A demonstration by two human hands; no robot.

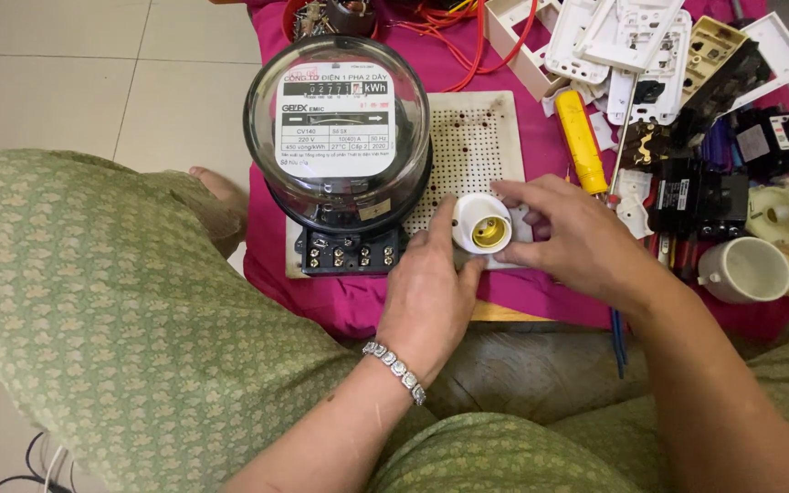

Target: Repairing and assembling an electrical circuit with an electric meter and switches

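Observation:
A white lamp socket (483, 224) with a brass inside sits on the lower right part of a perforated cream board (473, 137). My left hand (428, 297), with a bracelet at the wrist, grips the socket from below with thumb and fingers. My right hand (577, 239) holds the socket's right side, fingers curled over its base. A round glass-domed electricity meter (338, 119) with a black terminal block (349, 254) stands on the board's left half.
A magenta cloth (358, 301) covers the work surface. At the right lie a yellow-handled screwdriver (581, 141), white switch plates (623, 41), black breakers (705, 196), a white cup-shaped part (743, 270) and red wires (468, 36). My green-clothed knees are in front; tiled floor at left.

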